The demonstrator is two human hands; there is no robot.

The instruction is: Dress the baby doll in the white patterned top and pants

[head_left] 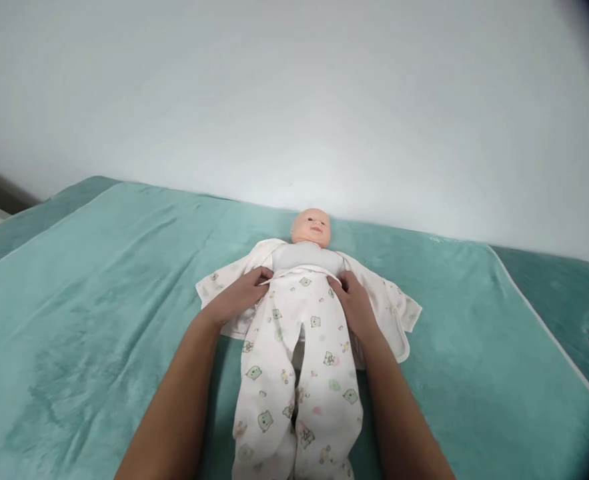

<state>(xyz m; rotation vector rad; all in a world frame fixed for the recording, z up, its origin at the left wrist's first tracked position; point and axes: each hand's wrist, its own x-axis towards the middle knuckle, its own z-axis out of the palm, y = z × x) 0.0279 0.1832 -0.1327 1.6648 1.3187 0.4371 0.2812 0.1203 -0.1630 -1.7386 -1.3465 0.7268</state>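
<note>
In the middle of the frame a baby doll (312, 227) lies face up on a teal towel (99, 300), over an open white jacket (389, 308). The left hand (241, 295) and right hand (355, 305) flank its waist, the fingers (263, 275) of each pinched on the waistband of the printed trousers (299, 347), which cover the legs down to the lower edge.

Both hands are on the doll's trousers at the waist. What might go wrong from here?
The left hand and right hand pinch the trousers at each side; an uneven pull could twist them on the doll. The open jacket lies spread beneath and may bunch up under the doll's back.
</note>
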